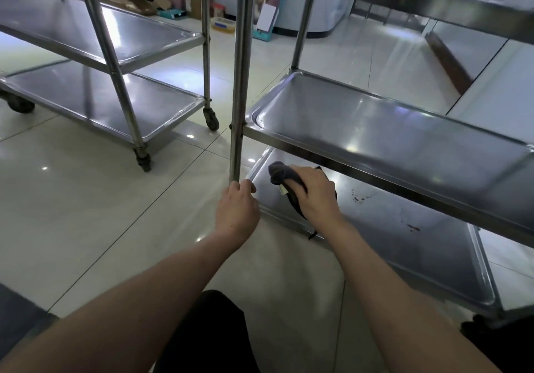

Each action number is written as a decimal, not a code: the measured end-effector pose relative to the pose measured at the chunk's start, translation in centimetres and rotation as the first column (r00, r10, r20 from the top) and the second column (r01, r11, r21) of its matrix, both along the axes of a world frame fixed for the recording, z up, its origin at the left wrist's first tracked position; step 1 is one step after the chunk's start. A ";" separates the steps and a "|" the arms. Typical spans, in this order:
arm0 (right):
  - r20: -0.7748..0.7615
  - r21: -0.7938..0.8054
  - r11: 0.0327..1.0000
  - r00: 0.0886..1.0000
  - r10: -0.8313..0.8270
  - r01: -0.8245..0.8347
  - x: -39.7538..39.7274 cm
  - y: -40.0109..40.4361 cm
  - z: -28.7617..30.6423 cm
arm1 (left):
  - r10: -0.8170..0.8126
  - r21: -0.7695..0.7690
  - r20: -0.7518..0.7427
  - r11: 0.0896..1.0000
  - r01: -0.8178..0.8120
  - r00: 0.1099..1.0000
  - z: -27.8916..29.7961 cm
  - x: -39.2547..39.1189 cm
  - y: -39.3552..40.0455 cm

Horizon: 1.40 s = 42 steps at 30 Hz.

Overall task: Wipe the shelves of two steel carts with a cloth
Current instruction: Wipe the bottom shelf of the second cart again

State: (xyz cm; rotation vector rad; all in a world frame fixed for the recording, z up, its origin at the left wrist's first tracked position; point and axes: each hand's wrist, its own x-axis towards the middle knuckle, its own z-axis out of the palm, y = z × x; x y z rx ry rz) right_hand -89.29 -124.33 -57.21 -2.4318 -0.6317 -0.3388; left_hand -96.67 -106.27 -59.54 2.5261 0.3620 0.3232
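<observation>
A steel cart stands close on the right; its middle shelf [375, 130] hangs over its bottom shelf [419, 245]. My right hand [313, 192] grips a dark grey cloth [281, 174] and holds it on the bottom shelf near the left corner. Small dark stains [359, 198] mark that shelf to the right of the cloth. My left hand [237, 206] grips the foot of the cart's front left post [239, 107]. A second steel cart [95, 55] on castors stands at the back left.
Glossy pale floor tiles [101, 213] spread between the carts. Boxes and bags [173, 0] are piled against the far wall. A dark wooden bar [448, 60] leans at the right. My dark-clothed knee [208, 335] is at the bottom.
</observation>
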 end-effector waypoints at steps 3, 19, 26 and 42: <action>-0.086 0.122 0.990 0.995 -0.059 0.069 -0.4 -2.3 -3.2 | -0.023 0.024 -0.004 0.999 0.023 1.000 -1.4 0.2 -1.7; -0.117 -0.036 0.946 0.938 -0.325 0.324 7.3 -8.5 -17.0 | -0.043 0.079 -0.059 0.996 0.048 0.997 -14.0 5.8 -8.1; -0.217 -0.402 0.907 0.950 -0.226 0.124 6.6 -7.7 -21.0 | -0.080 0.166 0.025 0.983 0.075 0.996 -19.1 6.1 -7.1; -0.252 -0.494 0.855 0.914 -0.317 0.159 9.2 -7.5 -22.0 | -0.115 0.276 -0.072 0.952 0.130 0.991 -20.8 8.0 -6.3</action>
